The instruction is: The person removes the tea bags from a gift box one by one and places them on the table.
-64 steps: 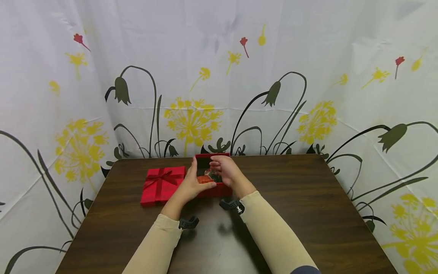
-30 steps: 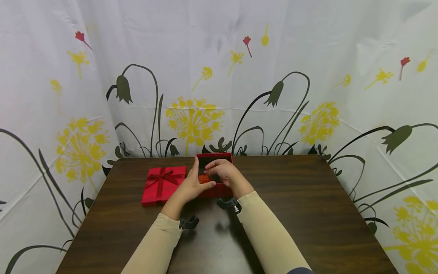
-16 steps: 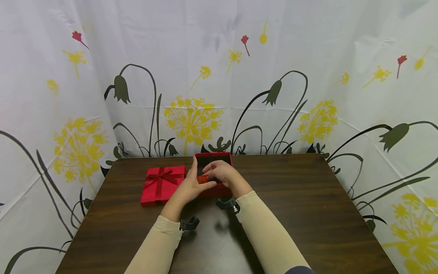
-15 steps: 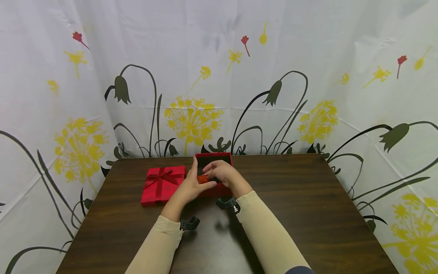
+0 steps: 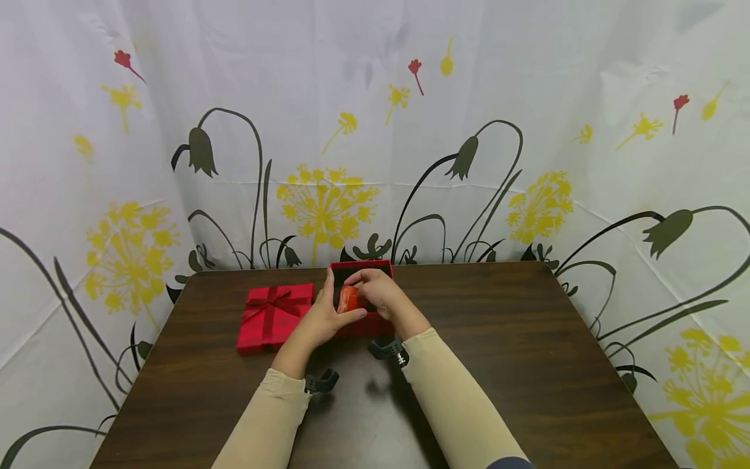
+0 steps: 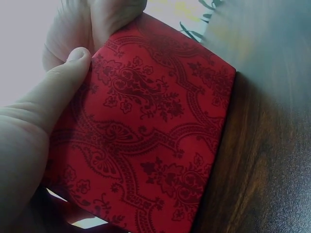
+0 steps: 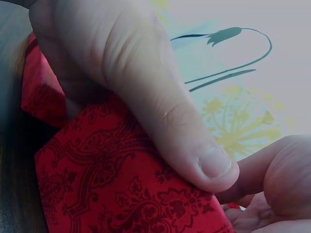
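An open red box (image 5: 366, 324) with a dark inside stands near the table's far edge. My left hand (image 5: 321, 318) grips it at the left, thumb over the front rim. In the left wrist view that thumb (image 6: 58, 87) lies along the top edge of the patterned front wall. My right hand (image 5: 383, 296) reaches into the box, fingers curled onto a small shiny orange-red thing (image 5: 348, 299), whose kind I cannot tell. The fingers hide part of it. In the right wrist view my right hand (image 7: 291, 182) appears at the right edge, its fingertips hidden.
Left of the box lies a red lid (image 5: 275, 319) with a ribbon bow. Both rest on a dark wooden table (image 5: 515, 365). A white curtain (image 5: 375, 130) with printed flowers hangs right behind the table's far edge.
My right hand has moved left within the box and curled onto the orange-red thing, which now stands more upright. My left hand keeps its place on the box.
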The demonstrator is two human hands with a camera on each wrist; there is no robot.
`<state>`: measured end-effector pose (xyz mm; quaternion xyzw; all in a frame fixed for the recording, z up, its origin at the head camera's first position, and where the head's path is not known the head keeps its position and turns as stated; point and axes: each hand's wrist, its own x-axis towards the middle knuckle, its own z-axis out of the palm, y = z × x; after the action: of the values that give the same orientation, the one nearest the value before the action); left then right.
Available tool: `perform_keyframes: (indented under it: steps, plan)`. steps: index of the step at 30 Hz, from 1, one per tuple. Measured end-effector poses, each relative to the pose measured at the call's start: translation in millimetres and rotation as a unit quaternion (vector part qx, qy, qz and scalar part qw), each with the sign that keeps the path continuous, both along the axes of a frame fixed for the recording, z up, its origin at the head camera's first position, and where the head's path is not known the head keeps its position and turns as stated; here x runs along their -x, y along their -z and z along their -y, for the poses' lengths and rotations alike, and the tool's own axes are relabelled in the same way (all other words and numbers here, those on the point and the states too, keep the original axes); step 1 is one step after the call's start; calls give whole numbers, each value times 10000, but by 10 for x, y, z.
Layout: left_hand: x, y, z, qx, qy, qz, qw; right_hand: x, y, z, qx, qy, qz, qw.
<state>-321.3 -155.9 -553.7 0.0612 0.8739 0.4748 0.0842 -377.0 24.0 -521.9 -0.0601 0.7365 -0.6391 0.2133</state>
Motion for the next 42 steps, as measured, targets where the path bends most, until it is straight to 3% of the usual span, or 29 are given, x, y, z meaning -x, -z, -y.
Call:
perform_keyframes:
  steps: [8, 13, 20, 24, 28, 35, 38, 42]
  plan:
    - [6, -7, 4, 22, -35, -17, 10000, -28, -37, 14, 718, 587, 51, 9957]
    - [19, -25, -3, 21, -22, 31, 10000, -25, -57, -17, 1151, 617, -20, 9914]
    - [36, -47, -16, -21, -61, 73, 10000, -15, -52, -32, 984, 404, -317, 9938]
    - [28, -33, -13, -69, -22, 103, 9999, -43, -1, -25, 656, 514, -753, 9937]
    - [18, -13, -1, -30, -30, 51, 10000, -114, 43, -30, 783, 833, -1421, 9832]
    - [29, -21, 5, -306, -1, -190, 9994, -277, 63, -57, 1510, 1046, -2608, 9477]
    - [27, -11, -2, -300, -30, -186, 9994, -329, 68, -56, 1662, 1119, -2724, 9411]
    - [19, -12, -27, -81, -41, -53, 9999, -368, 74, -73, 1563, 1175, -2753, 9413]
